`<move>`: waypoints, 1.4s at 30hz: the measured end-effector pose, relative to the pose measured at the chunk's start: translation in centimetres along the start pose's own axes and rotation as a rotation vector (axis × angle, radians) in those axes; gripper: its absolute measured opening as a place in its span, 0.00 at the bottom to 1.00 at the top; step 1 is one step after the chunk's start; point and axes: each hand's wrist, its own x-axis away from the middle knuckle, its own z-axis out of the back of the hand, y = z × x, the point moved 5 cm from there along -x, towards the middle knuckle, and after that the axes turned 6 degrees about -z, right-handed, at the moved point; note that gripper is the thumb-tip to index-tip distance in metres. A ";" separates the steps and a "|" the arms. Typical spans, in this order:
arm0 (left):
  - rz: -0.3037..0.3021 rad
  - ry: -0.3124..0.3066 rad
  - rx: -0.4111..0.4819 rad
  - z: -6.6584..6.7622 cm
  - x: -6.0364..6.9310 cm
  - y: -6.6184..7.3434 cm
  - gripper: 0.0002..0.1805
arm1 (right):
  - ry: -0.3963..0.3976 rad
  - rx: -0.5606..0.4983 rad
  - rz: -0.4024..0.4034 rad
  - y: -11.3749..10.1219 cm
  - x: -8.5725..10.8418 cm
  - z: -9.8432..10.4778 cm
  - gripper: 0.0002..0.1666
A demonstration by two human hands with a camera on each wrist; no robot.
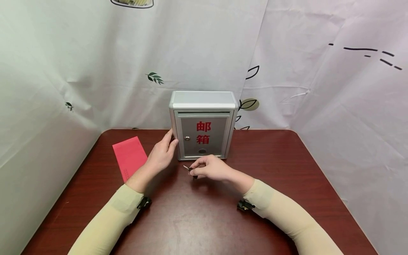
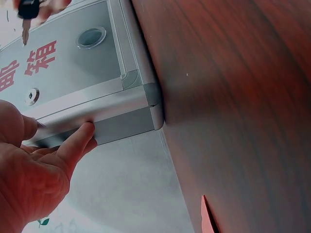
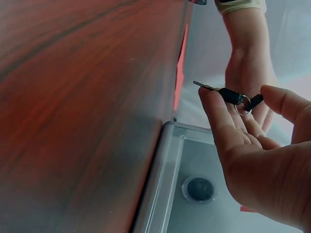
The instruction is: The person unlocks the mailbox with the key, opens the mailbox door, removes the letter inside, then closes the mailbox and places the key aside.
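Observation:
A silver metal mailbox (image 1: 220,132) with red characters stands upright on the table. Its front door carries a round keyhole lock (image 2: 32,96) on the left side, and the door is closed. My left hand (image 1: 161,154) rests against the mailbox's left side, thumb near the front edge and fingers extended along the side wall. In front of the mailbox's lower edge, my right hand (image 1: 211,168) pinches a black-headed key (image 3: 229,96) between thumb and fingers. The key's blade points left, apart from the lock. A small metal ring (image 3: 243,106) joins it to a second black piece, partly hidden at the thumb.
A red envelope (image 1: 130,156) lies on the table left of the mailbox, partly covered by my left forearm. The dark reddish wooden table (image 1: 287,166) has rounded back corners. White printed curtains (image 1: 204,46) hang behind and on both sides.

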 end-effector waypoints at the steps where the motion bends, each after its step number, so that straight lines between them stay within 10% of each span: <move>1: 0.000 0.000 -0.001 0.0 0.0 0.0 0.35 | -0.004 0.004 -0.001 0.2 0.0 0.0 0.17; 26: -0.003 -0.012 -0.002 0.1 0.0 -0.2 0.34 | -0.066 0.043 -0.043 3.5 0.9 1.8 0.14; 42: 0.012 -0.040 -0.003 0.1 0.0 0.0 0.35 | -0.021 0.528 0.056 2.9 1.5 2.7 0.06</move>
